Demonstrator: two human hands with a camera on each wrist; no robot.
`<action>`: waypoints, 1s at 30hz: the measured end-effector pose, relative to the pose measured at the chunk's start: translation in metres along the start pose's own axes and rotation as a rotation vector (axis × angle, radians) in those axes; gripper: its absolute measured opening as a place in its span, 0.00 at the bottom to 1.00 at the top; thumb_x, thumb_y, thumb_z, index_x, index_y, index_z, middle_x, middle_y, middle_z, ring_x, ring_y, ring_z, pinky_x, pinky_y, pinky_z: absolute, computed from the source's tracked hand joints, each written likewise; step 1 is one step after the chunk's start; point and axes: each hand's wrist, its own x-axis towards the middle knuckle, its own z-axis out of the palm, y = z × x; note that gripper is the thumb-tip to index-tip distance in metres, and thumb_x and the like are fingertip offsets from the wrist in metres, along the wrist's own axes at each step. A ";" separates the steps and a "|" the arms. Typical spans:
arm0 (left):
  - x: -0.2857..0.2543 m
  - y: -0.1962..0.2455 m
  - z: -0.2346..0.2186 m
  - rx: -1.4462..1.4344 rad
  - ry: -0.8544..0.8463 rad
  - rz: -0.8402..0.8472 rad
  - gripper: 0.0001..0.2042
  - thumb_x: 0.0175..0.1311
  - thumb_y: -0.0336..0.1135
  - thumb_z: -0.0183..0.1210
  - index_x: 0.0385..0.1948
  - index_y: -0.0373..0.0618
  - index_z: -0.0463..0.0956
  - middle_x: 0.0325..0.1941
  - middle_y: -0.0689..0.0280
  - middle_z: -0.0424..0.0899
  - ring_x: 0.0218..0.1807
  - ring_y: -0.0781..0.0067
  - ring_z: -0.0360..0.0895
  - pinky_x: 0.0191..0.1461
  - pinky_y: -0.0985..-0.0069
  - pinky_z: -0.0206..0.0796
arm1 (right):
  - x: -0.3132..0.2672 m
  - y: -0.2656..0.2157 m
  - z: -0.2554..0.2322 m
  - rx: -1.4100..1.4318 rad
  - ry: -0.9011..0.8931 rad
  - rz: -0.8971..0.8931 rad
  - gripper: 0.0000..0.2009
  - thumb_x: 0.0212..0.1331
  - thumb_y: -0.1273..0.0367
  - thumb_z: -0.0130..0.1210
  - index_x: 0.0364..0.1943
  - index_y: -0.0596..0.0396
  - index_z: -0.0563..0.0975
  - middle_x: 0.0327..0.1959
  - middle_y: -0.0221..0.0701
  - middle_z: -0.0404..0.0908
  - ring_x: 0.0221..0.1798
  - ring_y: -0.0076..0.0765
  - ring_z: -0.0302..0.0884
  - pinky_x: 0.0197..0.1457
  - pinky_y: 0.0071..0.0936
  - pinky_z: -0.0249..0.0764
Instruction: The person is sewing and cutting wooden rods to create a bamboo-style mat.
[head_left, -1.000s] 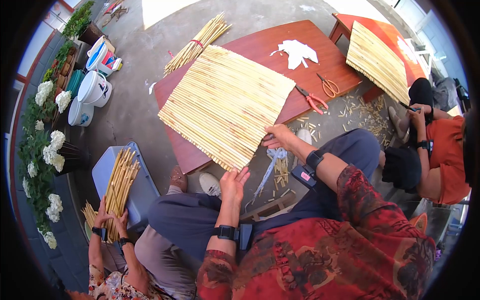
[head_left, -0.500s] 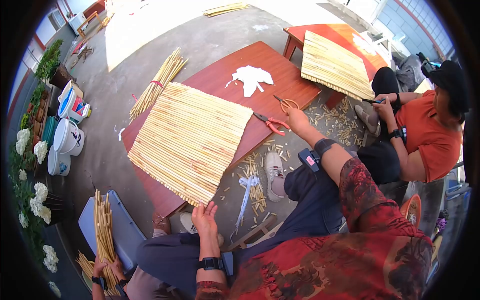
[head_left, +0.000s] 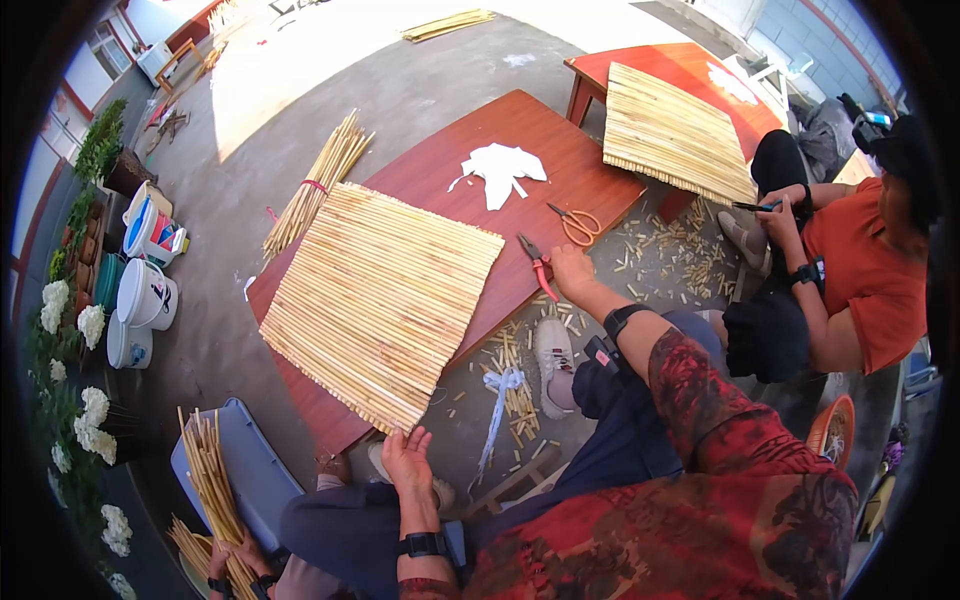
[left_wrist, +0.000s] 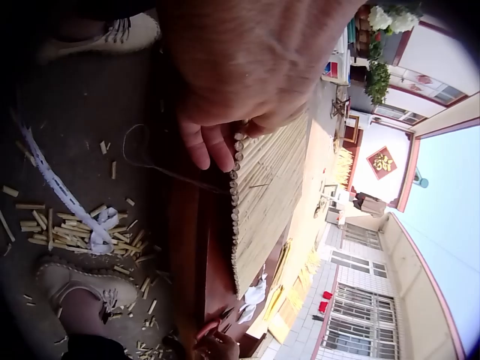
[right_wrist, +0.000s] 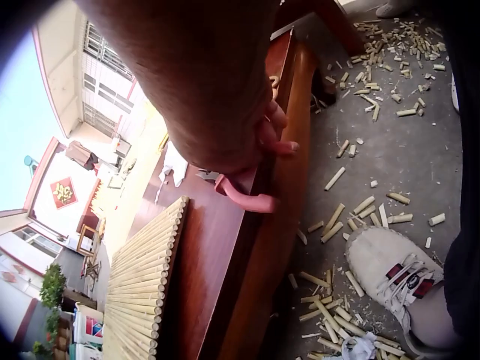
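The right hand (head_left: 573, 272) has its fingers round the red pliers (head_left: 541, 271), at the counter's (head_left: 520, 120) right edge. The left hand (head_left: 409, 465), low in the middle of the frame, is loose, touching the corner of the stick mat (head_left: 385, 300). The mat lies on the counter, near the middle. Scissors (head_left: 566, 215) and a white scrap (head_left: 500, 172) lie above the pliers

Outdoor courtyard of home, doubling as workshop. Open sky (left_wrist: 450, 187), pale house (left_wrist: 420, 277) with barred windows (left_wrist: 364, 322), concrete ground (head_left: 220, 250) partly sunlit; white-flowering plants (head_left: 95, 438) and plastic buckets (head_left: 147, 293) at left. Work side: pliers (head_left: 540, 268) and scissors (head_left: 577, 225) toward right corner of table (head_left: 578, 165), cut stalk ends (head_left: 700, 258) littering ground beside same corner.
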 end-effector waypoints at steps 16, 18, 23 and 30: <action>-0.007 -0.009 0.002 0.033 -0.186 -0.150 0.11 0.62 0.31 0.47 0.42 0.36 0.68 0.38 0.56 0.77 0.35 0.66 0.78 0.35 0.71 0.72 | 0.003 0.000 -0.058 1.131 -0.257 0.199 0.10 0.48 0.69 0.56 0.16 0.56 0.71 0.09 0.27 0.66 0.09 0.23 0.63 0.09 0.20 0.57; 0.002 -0.013 -0.003 0.084 -0.153 -0.134 0.11 0.61 0.30 0.47 0.43 0.36 0.68 0.36 0.57 0.77 0.34 0.66 0.77 0.34 0.71 0.72 | -0.010 -0.015 -0.088 1.279 -0.322 0.157 0.09 0.49 0.68 0.56 0.18 0.53 0.71 0.10 0.24 0.65 0.09 0.19 0.61 0.09 0.17 0.55; -0.016 0.002 0.003 0.450 0.119 -0.100 0.18 0.55 0.31 0.53 0.46 0.33 0.66 0.47 0.56 0.69 0.40 0.66 0.74 0.35 0.74 0.70 | -0.049 -0.056 -0.128 1.351 -0.406 0.007 0.07 0.53 0.69 0.54 0.31 0.54 0.70 0.14 0.22 0.67 0.12 0.15 0.62 0.10 0.12 0.53; -0.050 0.039 0.022 0.695 -0.363 0.346 0.19 0.57 0.29 0.53 0.50 0.34 0.64 0.49 0.56 0.72 0.48 0.67 0.72 0.50 0.77 0.64 | -0.100 -0.096 -0.135 1.213 -0.634 -0.172 0.08 0.51 0.70 0.57 0.32 0.54 0.72 0.19 0.22 0.70 0.16 0.14 0.64 0.16 0.12 0.55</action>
